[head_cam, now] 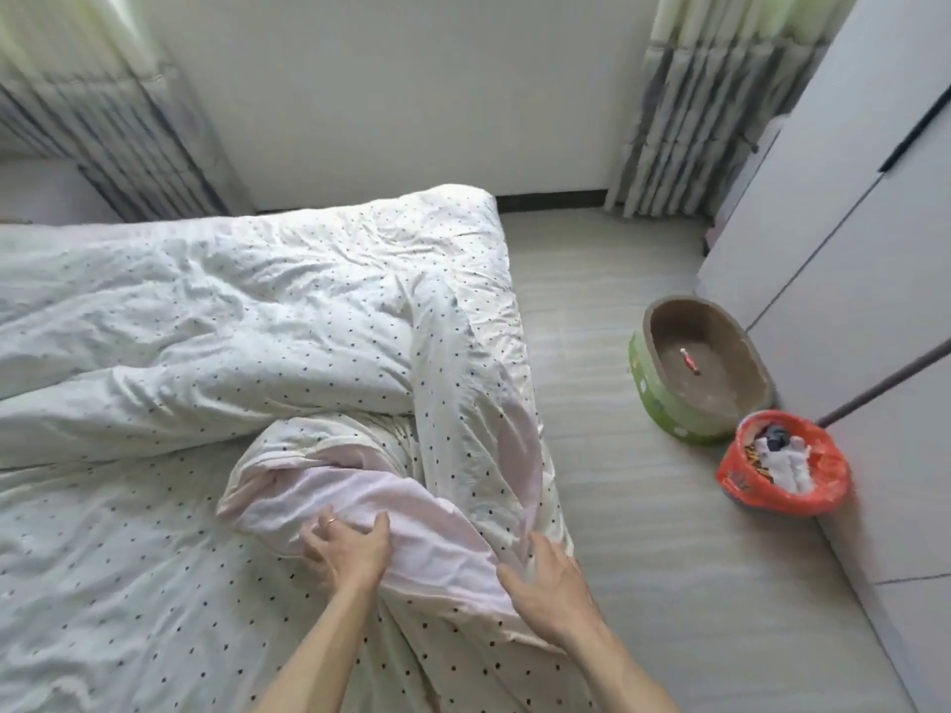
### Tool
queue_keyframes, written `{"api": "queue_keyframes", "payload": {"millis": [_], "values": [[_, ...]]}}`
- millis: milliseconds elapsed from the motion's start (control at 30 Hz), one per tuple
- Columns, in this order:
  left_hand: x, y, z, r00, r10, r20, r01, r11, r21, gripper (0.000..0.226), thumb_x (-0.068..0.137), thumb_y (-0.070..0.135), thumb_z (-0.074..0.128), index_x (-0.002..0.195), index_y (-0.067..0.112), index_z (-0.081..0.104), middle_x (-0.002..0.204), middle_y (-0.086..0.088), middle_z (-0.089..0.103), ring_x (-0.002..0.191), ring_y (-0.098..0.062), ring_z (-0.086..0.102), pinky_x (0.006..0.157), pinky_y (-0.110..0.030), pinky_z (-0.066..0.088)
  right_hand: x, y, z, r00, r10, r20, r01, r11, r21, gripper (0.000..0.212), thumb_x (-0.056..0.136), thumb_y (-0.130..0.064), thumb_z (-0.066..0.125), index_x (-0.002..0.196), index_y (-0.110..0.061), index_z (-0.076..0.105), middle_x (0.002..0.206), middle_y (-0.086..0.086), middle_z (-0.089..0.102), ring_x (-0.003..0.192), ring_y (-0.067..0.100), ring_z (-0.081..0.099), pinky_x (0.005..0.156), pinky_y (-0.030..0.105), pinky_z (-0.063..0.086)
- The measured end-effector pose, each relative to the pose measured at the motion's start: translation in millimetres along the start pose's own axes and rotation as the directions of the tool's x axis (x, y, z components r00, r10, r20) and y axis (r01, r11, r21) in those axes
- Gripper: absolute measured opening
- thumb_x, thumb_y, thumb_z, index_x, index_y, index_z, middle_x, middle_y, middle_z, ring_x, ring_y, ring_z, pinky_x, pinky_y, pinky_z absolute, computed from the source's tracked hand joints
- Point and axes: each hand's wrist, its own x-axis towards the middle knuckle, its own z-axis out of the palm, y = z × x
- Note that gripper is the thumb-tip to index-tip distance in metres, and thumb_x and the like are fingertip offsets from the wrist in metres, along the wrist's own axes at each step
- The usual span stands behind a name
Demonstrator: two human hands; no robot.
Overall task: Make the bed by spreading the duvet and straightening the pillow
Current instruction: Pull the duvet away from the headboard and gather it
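Note:
A white duvet (216, 311) with small dark dots lies crumpled across the bed, folded back on itself near the right edge. Its pale pink underside (391, 501) shows in a bunched fold near me. My left hand (347, 545) presses on that pink fold with its fingers curled into the cloth. My right hand (548, 584) lies flat on the duvet at the bed's right edge, fingers spread. No pillow is visible; the dotted sheet (103, 584) covers the near left of the bed.
An oval brown-and-green pet bed (664, 403) and a bin lined with an orange bag (741, 481) stand on the floor to the right. White wardrobe doors (849, 259) line the right side. Curtains (689, 110) hang at the far wall.

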Motion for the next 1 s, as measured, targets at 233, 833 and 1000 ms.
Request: {"api": "queue_keyframes", "payload": {"millis": [233,833,1000], "values": [[40.3,-17.1,17.8,0.92,-0.386,0.061,0.376,0.83,-0.413,0.108,0.071,0.023,0.085,0.151,-0.003,0.017,0.148,-0.026,0.037,0.132,-0.038,0.043,0.109,-0.044,0.037,96.6,-12.3,30.9,0.915,0.221,0.337,-0.37,0.793,0.484,0.131,0.07,-0.072,0.074,0.155,-0.037,-0.019,0.147,0.009,0.04,0.093,0.029,0.063,0.065,0.037,0.06],[-68.7,138.8,64.7,0.932,0.174,0.317,-0.189,0.982,0.019,0.056,0.066,0.033,0.05,0.12,0.033,0.066,0.109,0.001,0.073,0.101,-0.023,0.067,0.079,-0.034,0.054,217.6,-242.1,-311.1,0.769,-0.485,-0.415,0.628,0.694,0.352,0.047,0.076,-0.019,0.055,0.122,-0.026,0.063,0.113,-0.007,0.069,0.096,0.006,0.06,0.098,0.023,0.045],[-88.5,154.6,126.0,0.884,0.247,0.396,-0.319,0.939,0.125,0.039,0.089,0.034,0.05,0.127,0.042,0.054,0.12,0.009,0.066,0.109,-0.019,0.062,0.092,-0.036,0.051,223.6,-156.9,-255.6,0.815,-0.574,-0.084,0.572,0.773,0.273,0.092,0.078,-0.008,0.067,0.157,-0.032,0.026,0.155,-0.003,0.022,0.133,0.002,0.018,0.124,0.034,0.016]]}}
